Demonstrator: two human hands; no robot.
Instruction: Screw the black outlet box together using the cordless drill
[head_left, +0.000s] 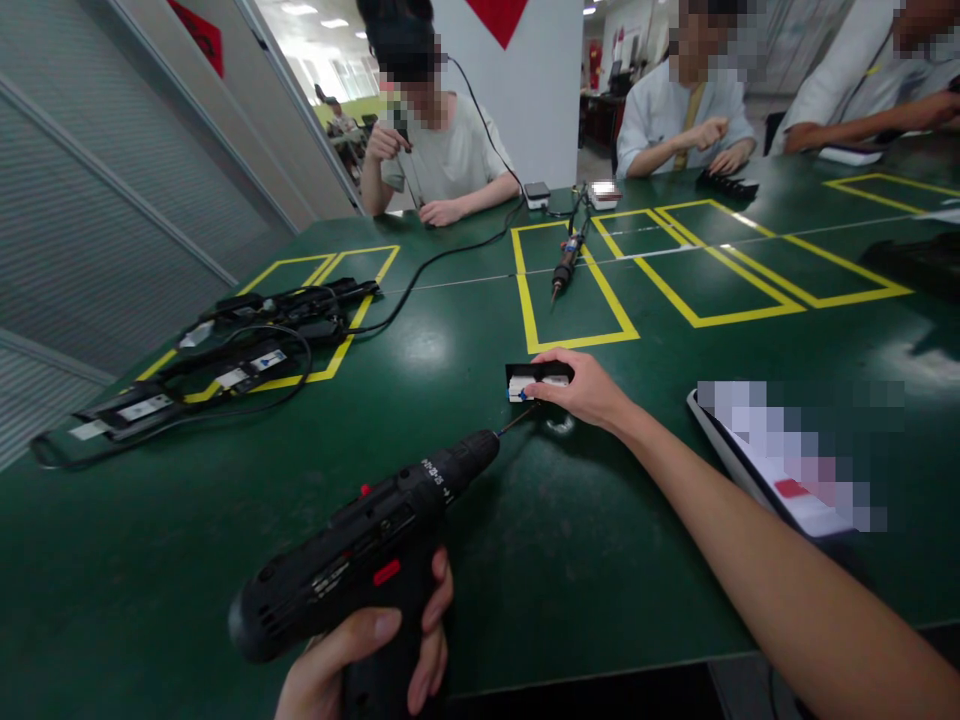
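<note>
My left hand [367, 645] is wrapped round the grip of a black cordless drill [367, 545] with red buttons. A thin bit [517, 419] sticks out of its chuck and points up and right. Its tip is close by a small white block with a black backing and a blue spot [517, 386]; whether they touch I cannot tell. Thumb and fingers of my right hand [581, 388] close on that block at the table, covering much of it.
A thicker stack [724, 465], partly blurred out, lies right of my right forearm. Black devices with cables [277, 345] fill the left. A dark electric screwdriver [567, 265] lies inside yellow tape [531, 320] on the green table [150, 560]. Several people sit across.
</note>
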